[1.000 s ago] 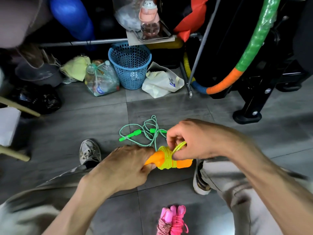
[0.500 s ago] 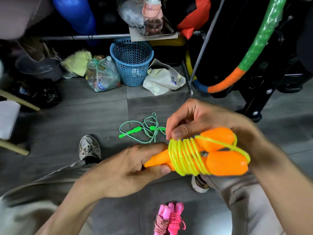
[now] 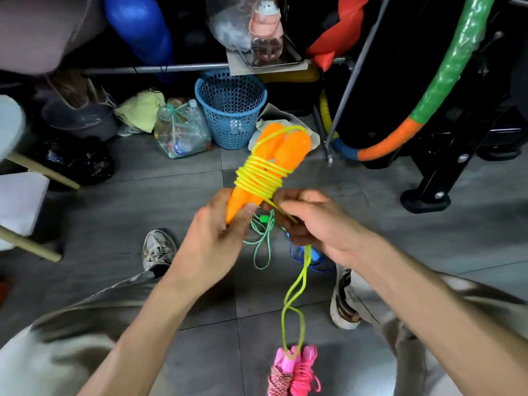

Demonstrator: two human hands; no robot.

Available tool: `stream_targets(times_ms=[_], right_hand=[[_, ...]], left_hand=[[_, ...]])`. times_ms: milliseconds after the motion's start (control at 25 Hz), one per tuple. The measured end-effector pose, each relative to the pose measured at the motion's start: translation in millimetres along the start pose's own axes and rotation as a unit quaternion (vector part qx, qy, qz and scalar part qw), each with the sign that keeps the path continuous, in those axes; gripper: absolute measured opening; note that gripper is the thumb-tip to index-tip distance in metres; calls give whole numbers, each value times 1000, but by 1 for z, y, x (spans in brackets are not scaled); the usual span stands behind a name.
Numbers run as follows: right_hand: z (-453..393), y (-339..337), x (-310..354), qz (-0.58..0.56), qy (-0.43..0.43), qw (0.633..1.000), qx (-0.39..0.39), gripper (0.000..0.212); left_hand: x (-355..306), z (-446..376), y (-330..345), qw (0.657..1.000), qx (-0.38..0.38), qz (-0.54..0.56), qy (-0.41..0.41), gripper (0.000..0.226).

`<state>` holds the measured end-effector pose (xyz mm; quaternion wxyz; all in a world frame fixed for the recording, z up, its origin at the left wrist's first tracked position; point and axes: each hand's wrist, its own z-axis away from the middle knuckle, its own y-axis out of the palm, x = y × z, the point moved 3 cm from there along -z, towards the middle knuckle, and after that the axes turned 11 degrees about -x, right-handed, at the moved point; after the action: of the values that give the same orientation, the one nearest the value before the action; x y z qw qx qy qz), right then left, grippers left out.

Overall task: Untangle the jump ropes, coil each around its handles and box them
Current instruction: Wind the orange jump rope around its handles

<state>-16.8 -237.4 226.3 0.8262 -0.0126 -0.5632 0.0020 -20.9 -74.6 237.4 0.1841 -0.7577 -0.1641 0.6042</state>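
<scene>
Two smooth orange plastic jump-rope handles (image 3: 274, 164), held side by side and tilted up and away from you, sit in your left hand (image 3: 217, 238), whose fingers and thumb are curled round their narrow lower ends. Glossy yellow-green plastic cord (image 3: 261, 175) is wound in tight, even turns about the middle of the pair. Your right hand (image 3: 320, 224) lies just beside the left, fingers bent and pinching the free length of that cord where it leaves the coil; the slack hangs below in a long twisted loop (image 3: 294, 310) that reaches a pink coiled jump rope with pink handles (image 3: 294, 372) lying on the grey tiled floor (image 3: 143, 212). Between your hands, on the floor, lies a green-and-white braided rope with bright green handles (image 3: 263, 241); a blue rope (image 3: 308, 257) shows just under your right hand. Behind stands a blue perforated plastic basket (image 3: 231, 110).
</scene>
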Motion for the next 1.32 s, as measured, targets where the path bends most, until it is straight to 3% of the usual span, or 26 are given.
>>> stream_targets(times_ms=[160, 400, 480, 600, 720, 920, 1040, 1200, 1280, 1320], right_hand=[[4, 5, -8, 196, -51, 979, -17, 16], [11, 3, -11, 353, -22, 935, 15, 11], [11, -3, -5, 453, -55, 889, 27, 10], [10, -13, 3, 599, -124, 791, 25, 5], [13, -12, 12, 645, -225, 729, 40, 4], [18, -18, 35, 610, -298, 731, 67, 14], [14, -22, 38, 555, -303, 770, 92, 16], [13, -17, 40, 488, -238, 825, 156, 16], [12, -17, 41, 501, -223, 821, 159, 21], [12, -17, 41, 530, -233, 802, 148, 29]], left_hand=[[9, -6, 11, 992, -34, -115, 24, 21], [16, -3, 36, 963, -25, -256, 78, 28], [18, -2, 43, 950, 6, -299, 89, 27], [16, 5, 52, 936, 61, -332, 99, 28], [21, 11, 58, 935, 122, -319, 91, 21], [17, 18, 51, 942, 251, -214, 58, 17], [6, 22, 41, 940, 268, -203, 65, 15], [-1, 27, 31, 937, 289, -172, 91, 10], [-3, 26, 26, 935, 288, -176, 105, 9], [-4, 26, 26, 934, 282, -189, 113, 7]])
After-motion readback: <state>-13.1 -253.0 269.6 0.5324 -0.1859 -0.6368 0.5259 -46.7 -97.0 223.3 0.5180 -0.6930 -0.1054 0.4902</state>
